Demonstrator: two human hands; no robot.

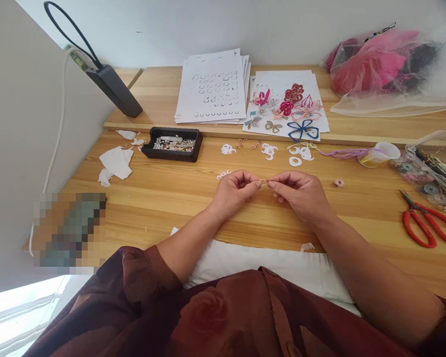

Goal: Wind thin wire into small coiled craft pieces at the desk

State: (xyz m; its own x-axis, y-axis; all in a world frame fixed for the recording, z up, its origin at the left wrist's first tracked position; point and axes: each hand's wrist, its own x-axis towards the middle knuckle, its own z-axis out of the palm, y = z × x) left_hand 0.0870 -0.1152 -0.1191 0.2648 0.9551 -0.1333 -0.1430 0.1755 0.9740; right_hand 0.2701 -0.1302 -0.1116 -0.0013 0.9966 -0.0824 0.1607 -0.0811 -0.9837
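Observation:
Over the middle of the wooden table, my left hand [238,191] and my right hand [297,193] meet almost fingertip to fingertip. Between them is a tiny curved piece [263,182], pale with a pinkish edge, pinched by thumb and forefinger on each side. Its exact kind is too small to make out. Just beyond my left hand lie small white paper crescents [224,174]. Farther back are more cut crescents [269,150] and a white paper ring [295,161]. To the right of my right hand sits a small pink spool of thread [338,183].
Red-handled scissors [423,218] lie at right, near a clear bag of spools [431,173] and a plastic cup [381,154]. A black box of beads [173,145], paper scraps [117,162], printed sheets [211,89] and thread-wrapped flowers [293,93] are behind. A black device [115,91] stands back left.

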